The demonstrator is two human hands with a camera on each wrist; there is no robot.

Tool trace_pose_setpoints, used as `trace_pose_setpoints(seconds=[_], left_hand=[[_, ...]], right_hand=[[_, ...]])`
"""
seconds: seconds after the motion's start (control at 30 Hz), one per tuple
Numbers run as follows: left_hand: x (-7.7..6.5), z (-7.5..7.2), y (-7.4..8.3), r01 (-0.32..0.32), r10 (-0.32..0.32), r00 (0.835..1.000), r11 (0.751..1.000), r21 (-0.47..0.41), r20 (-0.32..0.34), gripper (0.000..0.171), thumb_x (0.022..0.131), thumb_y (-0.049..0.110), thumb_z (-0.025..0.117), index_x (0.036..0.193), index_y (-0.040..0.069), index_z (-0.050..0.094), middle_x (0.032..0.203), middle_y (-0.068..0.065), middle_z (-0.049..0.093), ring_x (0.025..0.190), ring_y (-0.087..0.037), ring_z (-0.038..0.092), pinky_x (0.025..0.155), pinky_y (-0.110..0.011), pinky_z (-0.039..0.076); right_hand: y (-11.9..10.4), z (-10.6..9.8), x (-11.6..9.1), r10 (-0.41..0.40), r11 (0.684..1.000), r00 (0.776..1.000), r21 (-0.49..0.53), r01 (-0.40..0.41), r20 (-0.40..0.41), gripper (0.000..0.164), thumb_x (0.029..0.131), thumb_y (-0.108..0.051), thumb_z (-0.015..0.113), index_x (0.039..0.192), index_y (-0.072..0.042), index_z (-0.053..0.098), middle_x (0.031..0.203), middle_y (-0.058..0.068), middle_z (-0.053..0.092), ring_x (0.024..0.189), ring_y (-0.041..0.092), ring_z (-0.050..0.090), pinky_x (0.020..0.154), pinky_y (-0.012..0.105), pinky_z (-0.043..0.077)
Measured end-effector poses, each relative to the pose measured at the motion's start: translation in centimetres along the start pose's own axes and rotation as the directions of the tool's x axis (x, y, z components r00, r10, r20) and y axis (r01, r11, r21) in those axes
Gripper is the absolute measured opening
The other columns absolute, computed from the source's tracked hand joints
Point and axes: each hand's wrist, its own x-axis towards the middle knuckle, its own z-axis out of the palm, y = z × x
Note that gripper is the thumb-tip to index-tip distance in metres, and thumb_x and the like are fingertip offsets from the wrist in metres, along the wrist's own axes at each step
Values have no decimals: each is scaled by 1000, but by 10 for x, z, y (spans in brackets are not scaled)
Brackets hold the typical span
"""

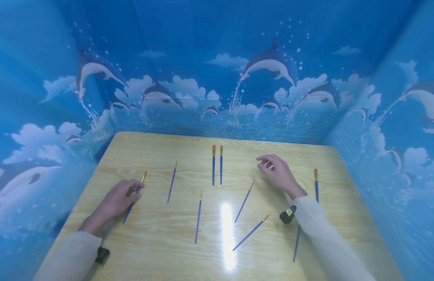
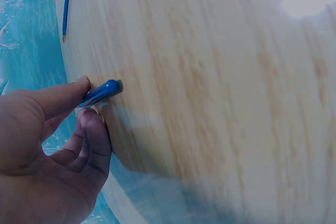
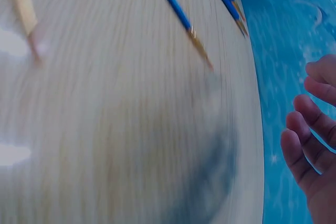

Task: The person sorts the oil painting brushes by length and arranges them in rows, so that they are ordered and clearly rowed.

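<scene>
On the left side of the table, my left hand [image 1: 118, 198] pinches a blue-handled paintbrush [image 1: 130, 211] between thumb and fingers. Its bristles point away from me. The left wrist view shows the rounded handle end of this paintbrush [image 2: 105, 93] between the fingertips. My right hand [image 1: 278, 174] hovers over the right half of the table, fingers loosely bent and holding nothing. In the right wrist view the same hand [image 3: 320, 140] has its fingers spread apart from any brush. Closest to it lies a thin paintbrush [image 1: 243, 203], pointing up and right.
Two flat paintbrushes [image 1: 213, 168] lie side by side near the far edge. Other thin brushes lie mid-table, including one slanted brush [image 1: 251, 234]. A wide brush [image 1: 316, 183] sits at right, partly behind the sleeve. Dolphin-printed curtains [image 1: 189, 58] enclose the wooden table [image 1: 150, 249].
</scene>
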Motion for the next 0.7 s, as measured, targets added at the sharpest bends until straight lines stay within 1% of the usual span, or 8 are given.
trace_pose_setpoints(seconds=[0.13, 0.33, 0.4, 0.43, 0.57, 0.7], left_hand=[[0, -1, 0, -17, 17, 1000, 1000, -7, -8, 31, 99, 8, 74, 129, 0, 70, 119, -26, 70, 114, -47, 65, 98, -69, 54], [0, 0, -1, 17, -17, 1000, 1000, -9, 8, 32, 100, 9, 74, 131, 1, 69, 120, -25, 69, 114, -46, 65, 98, -68, 54], [1, 0, -1, 20, -20, 1000, 1000, -8, 8, 33, 100, 10, 74, 131, 1, 69, 120, -25, 69, 115, -46, 65, 98, -68, 53], [1, 0, -1, 18, -18, 1000, 1000, -7, 6, 32, 100, 10, 74, 131, 1, 69, 120, -25, 69, 115, -46, 65, 99, -68, 53], [0, -1, -1, -3, 3, 1000, 1000, -7, -3, 31, 100, 9, 74, 130, 1, 70, 119, -24, 69, 113, -46, 65, 97, -67, 54], [0, -1, -2, -19, 19, 1000, 1000, -7, -5, 30, 101, 9, 73, 130, 2, 70, 118, -23, 69, 112, -44, 66, 95, -66, 54]], right_hand=[[15, -14, -13, 18, 1000, 1000, -20, -18, -20, 34, 110, -26, 65, 139, -8, 70, 119, 13, 72, 109, 31, 70, 97, 53, 61], [33, -26, -29, 30, 998, 999, -52, -32, -36, 34, 110, -27, 65, 138, -9, 70, 118, 11, 72, 108, 29, 70, 96, 49, 61], [37, -29, -34, 33, 998, 998, -58, -36, -46, 34, 110, -28, 65, 138, -9, 70, 118, 11, 72, 107, 29, 70, 95, 47, 61], [40, -30, -36, 34, 997, 998, -61, -37, -52, 34, 110, -28, 65, 138, -9, 70, 118, 11, 73, 106, 29, 70, 94, 45, 61], [47, -36, -46, 33, 997, 996, -68, -38, -77, 33, 110, -27, 65, 137, -7, 71, 118, 12, 73, 106, 27, 70, 91, 32, 60], [53, -42, -55, 58, 996, 994, -57, -64, -89, 34, 111, -26, 64, 138, -6, 70, 120, 13, 72, 108, 26, 67, 89, 18, 55]])
